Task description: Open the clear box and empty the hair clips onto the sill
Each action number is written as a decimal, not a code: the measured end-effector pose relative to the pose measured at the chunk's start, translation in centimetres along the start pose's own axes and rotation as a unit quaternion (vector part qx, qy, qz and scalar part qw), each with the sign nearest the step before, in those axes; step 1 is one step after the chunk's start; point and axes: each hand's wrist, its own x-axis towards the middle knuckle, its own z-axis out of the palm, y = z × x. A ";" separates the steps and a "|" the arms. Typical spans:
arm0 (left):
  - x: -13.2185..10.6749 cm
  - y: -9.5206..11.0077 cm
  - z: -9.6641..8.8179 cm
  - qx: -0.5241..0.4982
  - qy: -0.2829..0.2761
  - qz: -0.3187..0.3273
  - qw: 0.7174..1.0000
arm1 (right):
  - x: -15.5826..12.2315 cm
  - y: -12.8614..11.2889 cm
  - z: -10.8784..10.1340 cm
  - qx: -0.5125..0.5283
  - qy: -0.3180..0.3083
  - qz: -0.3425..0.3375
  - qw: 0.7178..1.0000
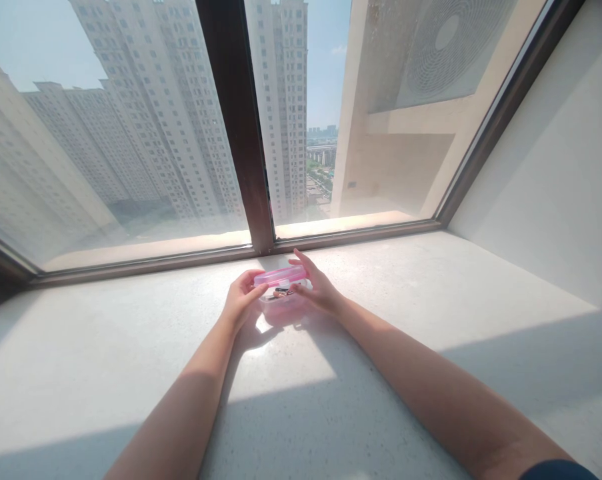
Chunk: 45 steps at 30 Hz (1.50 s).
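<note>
Pink, see-through plastic makes the lid of a small clear box, which sits just below the middle of the frame in the head view. The left hand is closed around the box's left end, its thumb laid along the lid's front edge and its fingers bent behind. The right hand is clamped on the right end, with its thumb across the front and one finger stretched up past the lid's far corner. Through the clear front show small dark and coppery items, too small to make out. Whether the lid is fully pressed down, I cannot tell.

A pale speckled sill spreads across the lower half of the frame, sunlit around the hands, with shadow at the lower left and the right. Both forearms reach in from the bottom, and a dark sleeve shows at the lower right corner. Behind the box, a brown window post rises toward the top centre. Tall buildings fill the upper left beyond the glass, and a round fan grille shows at the upper right.
</note>
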 end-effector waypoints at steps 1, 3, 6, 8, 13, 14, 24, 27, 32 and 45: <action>0.0 0.0 0.0 -0.003 -0.003 0.000 1.000 | 0.1 0.2 0.1 0.018 0.006 0.017 1.000; 0.0 -0.1 -0.1 -0.008 -0.008 -0.001 1.000 | 0.2 0.5 0.3 0.061 0.006 0.043 0.997; 0.1 -0.3 -0.2 -0.011 -0.011 0.000 1.000 | 0.4 0.5 0.3 0.108 -0.003 0.059 0.992; 0.1 -0.2 -0.2 -0.012 -0.011 0.000 1.000 | 0.4 0.3 0.3 0.122 -0.005 0.060 0.991; 0.0 0.0 0.0 -0.015 -0.001 -0.003 1.000 | 0.3 0.0 0.1 0.160 -0.020 0.056 0.985; 0.0 0.1 0.0 -0.016 0.003 -0.002 1.000 | 0.4 0.0 0.1 0.170 -0.026 0.055 0.984; 0.4 -1.0 0.2 -0.030 0.047 -0.011 0.998 | 0.3 0.5 0.2 0.115 -0.003 0.005 0.993; 0.5 -1.5 0.1 -0.039 0.053 -0.024 0.998 | 0.2 -0.2 -0.2 -0.002 0.052 -0.031 0.998; 0.6 -1.6 0.2 -0.052 0.070 -0.039 0.995 | 0.2 -1.2 -0.6 -0.091 0.055 -0.059 0.993; 0.4 -1.2 1.6 -0.072 0.160 -0.069 0.982 | 0.8 -2.4 -1.0 -0.114 0.026 -0.084 0.990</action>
